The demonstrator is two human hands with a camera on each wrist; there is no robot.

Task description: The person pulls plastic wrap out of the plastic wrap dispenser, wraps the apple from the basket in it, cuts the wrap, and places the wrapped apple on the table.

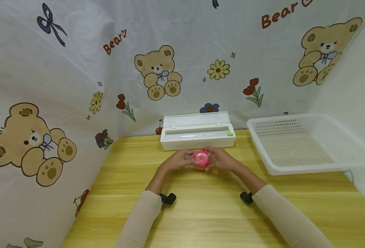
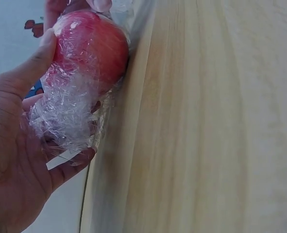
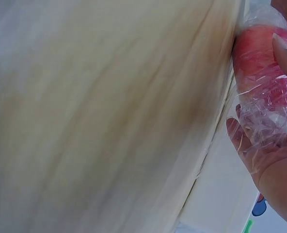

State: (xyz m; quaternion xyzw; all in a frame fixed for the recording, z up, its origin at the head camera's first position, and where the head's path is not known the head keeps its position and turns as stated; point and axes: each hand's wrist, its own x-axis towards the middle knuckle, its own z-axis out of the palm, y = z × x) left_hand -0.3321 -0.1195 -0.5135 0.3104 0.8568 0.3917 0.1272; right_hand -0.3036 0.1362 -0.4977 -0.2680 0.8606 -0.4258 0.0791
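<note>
A pinkish-red apple point(image 1: 201, 159) wrapped in clear cling film is held between both hands above the wooden table. My left hand point(image 1: 178, 160) grips it from the left; in the left wrist view the thumb lies on the apple point(image 2: 92, 48) and fingers curl under a crumpled bunch of film point(image 2: 68, 109). From the other side my right hand point(image 1: 221, 159) holds it, with its thumb on the apple point(image 3: 255, 53) and fingers around loose film point(image 3: 267, 109) in the right wrist view. Just behind the hands stands a white cling film box point(image 1: 198, 143), lid up, with a green slider point(image 1: 230, 134).
A white perforated plastic basket point(image 1: 294, 169) sits at the right, near the white side wall. Cloth printed with bears point(image 1: 159, 72) hangs behind and along the left. The wooden tabletop point(image 1: 201, 213) stretches toward me beneath both forearms.
</note>
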